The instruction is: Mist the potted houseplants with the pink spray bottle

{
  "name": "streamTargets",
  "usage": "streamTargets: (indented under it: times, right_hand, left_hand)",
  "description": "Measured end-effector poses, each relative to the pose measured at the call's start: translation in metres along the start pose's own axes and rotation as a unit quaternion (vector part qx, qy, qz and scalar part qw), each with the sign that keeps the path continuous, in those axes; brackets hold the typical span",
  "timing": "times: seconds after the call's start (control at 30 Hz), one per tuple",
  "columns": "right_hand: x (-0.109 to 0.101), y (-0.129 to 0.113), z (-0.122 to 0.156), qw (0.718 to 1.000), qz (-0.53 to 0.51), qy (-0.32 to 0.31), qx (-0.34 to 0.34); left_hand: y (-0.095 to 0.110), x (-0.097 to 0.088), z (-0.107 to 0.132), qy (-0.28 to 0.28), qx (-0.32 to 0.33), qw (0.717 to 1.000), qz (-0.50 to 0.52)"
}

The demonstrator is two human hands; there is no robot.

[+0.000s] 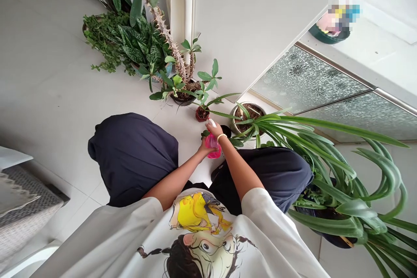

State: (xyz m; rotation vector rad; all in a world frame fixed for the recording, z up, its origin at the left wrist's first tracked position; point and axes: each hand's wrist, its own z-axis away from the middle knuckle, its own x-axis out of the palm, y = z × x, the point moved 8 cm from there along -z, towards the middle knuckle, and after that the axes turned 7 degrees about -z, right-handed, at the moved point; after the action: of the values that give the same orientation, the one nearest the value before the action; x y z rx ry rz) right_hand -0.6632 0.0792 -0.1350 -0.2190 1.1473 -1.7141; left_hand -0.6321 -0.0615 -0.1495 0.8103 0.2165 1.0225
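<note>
Head view. I have the pink spray bottle [214, 153] held over the floor [65, 91], between the knees [133, 152] and near the small red pot [202, 114].

Grip: left hand [205, 147] is wrapped round the body; right hand [215, 130] grasps the top, under the white nozzle [212, 122]. Whether the trigger is squeezed, I cannot tell.

Risks (my judgement): a damp or slack left grip could let the bottle slide to the floor; a forward swing could knock the red pot, which looks light; a sideways one could bump the dark pot [226, 131] beside the right hand.

Orientation: nozzle points away from the body, roughly toward the red pot. Long axis probably near upright; seen from above, exact tilt is uncertain.
</note>
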Motion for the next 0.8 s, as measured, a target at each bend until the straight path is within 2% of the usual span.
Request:
streamTargets:
  times: [0.13,0.27,0.33,0.4,0.5,0.57,0.6,0.67,0.7,0.8]
  right_hand:
    - [-0.004,-0.003,0.002,1.0,0.005,0.017,0.015]
    - [-0.022,-0.012,0.009,1.0,-0.019,0.022,0.002]
    - [-0.033,-0.01,0.018,0.998,-0.065,0.008,-0.004]
    - [-0.037,0.001,0.033,0.988,-0.148,-0.037,0.015]
    - [-0.025,0.029,0.061,0.963,-0.216,-0.129,0.093]
    - [-0.013,0.039,0.073,0.949,-0.264,-0.147,0.089]
    - [-0.006,0.041,0.076,0.943,-0.285,-0.153,0.077]
    - [0.004,0.046,0.077,0.946,-0.296,-0.112,0.063]
    - [0.008,0.049,0.076,0.951,-0.289,-0.087,0.065]
    - [0.02,0.05,0.071,0.958,-0.277,-0.044,0.056]
  left_hand:
    - [0.002,-0.002,-0.002,0.015,-0.006,1.0,-0.026]
    - [0.019,0.001,-0.001,-0.026,0.008,0.998,-0.057]
    - [0.028,0.002,0.002,-0.054,0.024,0.996,-0.065]
    - [0.034,0.0,0.005,-0.064,0.021,0.996,-0.056]
    - [0.041,-0.012,0.007,-0.034,0.023,0.998,-0.042]
    - [0.043,-0.018,0.004,-0.034,0.01,0.998,-0.047]
    - [0.041,-0.02,0.002,-0.043,-0.017,0.998,-0.049]
    - [0.036,-0.026,-0.004,-0.047,-0.072,0.995,-0.045]
    - [0.036,-0.03,-0.008,-0.031,-0.076,0.996,-0.042]
    - [0.05,-0.041,-0.026,0.031,0.002,0.999,-0.031]
